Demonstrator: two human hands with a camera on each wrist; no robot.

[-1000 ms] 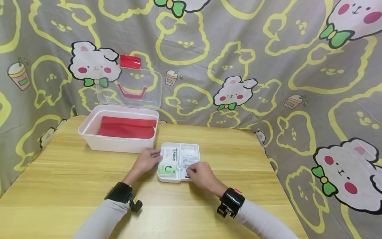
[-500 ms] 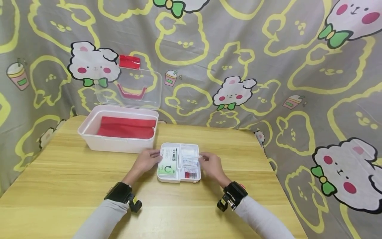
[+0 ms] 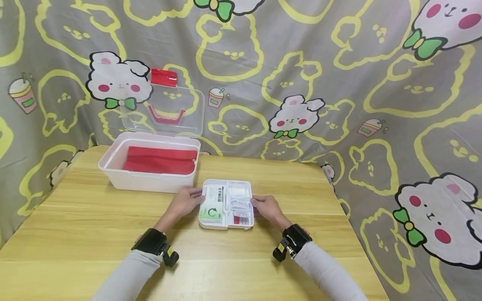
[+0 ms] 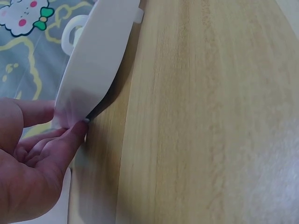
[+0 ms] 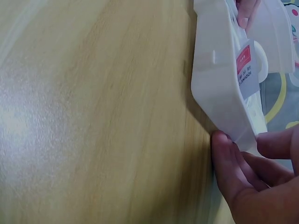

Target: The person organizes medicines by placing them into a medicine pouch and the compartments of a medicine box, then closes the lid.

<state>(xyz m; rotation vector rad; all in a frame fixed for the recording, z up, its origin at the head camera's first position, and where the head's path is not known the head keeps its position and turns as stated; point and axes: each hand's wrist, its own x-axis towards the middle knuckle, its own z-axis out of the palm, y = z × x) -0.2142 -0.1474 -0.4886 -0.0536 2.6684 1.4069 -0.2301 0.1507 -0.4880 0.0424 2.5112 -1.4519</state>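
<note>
A shallow white compartment box [image 3: 214,227] sits on the table with its top uncovered. Its left side holds a white and green carton [image 3: 211,202]; clear-wrapped packets [image 3: 239,204] and a red and white packet [image 5: 247,70], lettered "IODINE", lie on the right. My left hand [image 3: 183,205] pinches the box's left side, thumb low on the wall in the left wrist view. On the opposite side, my right hand [image 3: 267,209] holds the box between thumb and fingers, with a fingertip at its lower edge.
Behind and to the left stands a white plastic bin [image 3: 150,182] containing a red fabric pouch [image 3: 162,161]. Its clear lid [image 3: 193,113] is raised, with a red latch [image 3: 164,78] on top. A patterned curtain [image 3: 241,62] hangs along the table's far edge.
My right hand has left the red and white packet in the front right compartment and moved out to the box's right side. My left hand has stayed in place.
</note>
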